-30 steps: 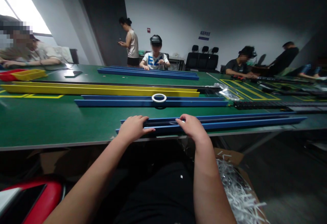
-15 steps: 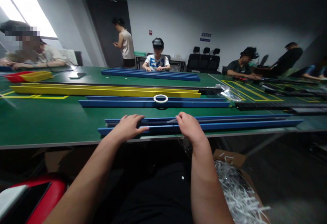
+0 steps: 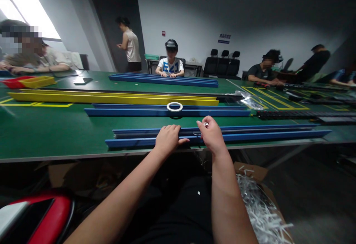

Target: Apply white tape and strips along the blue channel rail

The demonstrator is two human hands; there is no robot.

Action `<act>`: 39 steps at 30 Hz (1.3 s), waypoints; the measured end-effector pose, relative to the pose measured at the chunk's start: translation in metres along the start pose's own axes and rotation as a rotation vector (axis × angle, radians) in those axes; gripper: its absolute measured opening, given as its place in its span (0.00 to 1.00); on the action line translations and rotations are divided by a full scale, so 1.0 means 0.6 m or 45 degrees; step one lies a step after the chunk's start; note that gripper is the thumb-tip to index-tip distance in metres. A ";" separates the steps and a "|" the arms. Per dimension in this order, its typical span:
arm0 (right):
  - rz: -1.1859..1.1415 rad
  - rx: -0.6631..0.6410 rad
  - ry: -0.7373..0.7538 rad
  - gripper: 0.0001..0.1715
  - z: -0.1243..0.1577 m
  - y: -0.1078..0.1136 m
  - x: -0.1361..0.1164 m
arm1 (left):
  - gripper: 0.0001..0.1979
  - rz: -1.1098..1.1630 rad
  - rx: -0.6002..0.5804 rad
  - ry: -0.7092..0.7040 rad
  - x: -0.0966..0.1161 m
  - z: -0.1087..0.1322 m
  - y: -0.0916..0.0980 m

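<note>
A long blue rail (image 3: 250,137) lies along the near edge of the green table (image 3: 50,132). My left hand (image 3: 167,140) rests on top of it, fingers stretched forward and lying flat. Just to the right, my right hand (image 3: 211,135) is raised a little over the rail with its fingers pinched on a small pale strip. A white tape ring (image 3: 174,106) sits on a second blue rail (image 3: 125,111) farther back.
A long yellow rail (image 3: 83,97) and more blue rails (image 3: 164,79) lie farther across the table. A cardboard box of white shreds (image 3: 261,207) stands at my right knee. A red object (image 3: 36,218) is at lower left. Several people sit or stand around the tables.
My left hand has slid right along the rail, close to the right hand. The right hand has lifted and pinched a small strip. The rail itself shifted left earlier.
</note>
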State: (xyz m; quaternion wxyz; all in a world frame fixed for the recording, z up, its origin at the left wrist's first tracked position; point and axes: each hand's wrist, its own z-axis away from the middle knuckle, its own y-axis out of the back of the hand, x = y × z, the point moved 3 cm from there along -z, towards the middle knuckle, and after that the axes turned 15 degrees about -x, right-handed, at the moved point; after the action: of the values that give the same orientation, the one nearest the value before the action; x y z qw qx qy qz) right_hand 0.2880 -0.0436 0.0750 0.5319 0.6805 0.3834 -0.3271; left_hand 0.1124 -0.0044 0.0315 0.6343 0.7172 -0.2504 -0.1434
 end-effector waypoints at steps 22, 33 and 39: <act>1.026 -0.422 -0.096 0.16 0.010 -0.008 0.030 | 0.37 0.107 -0.233 0.157 -0.229 0.108 0.052; 0.748 -0.346 0.201 0.12 0.000 -0.006 -0.003 | 0.37 0.193 -0.298 -0.019 -0.132 0.063 0.041; 0.339 -0.110 0.177 0.13 -0.007 -0.002 -0.001 | 0.36 0.047 -0.187 -0.063 -0.021 0.016 0.010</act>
State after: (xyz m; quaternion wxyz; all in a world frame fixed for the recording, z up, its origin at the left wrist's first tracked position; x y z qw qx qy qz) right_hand 0.2868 -0.0393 0.0758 0.5715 0.7228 0.3393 -0.1890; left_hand 0.0958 -0.0062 0.0344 0.6812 0.6603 -0.2682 -0.1673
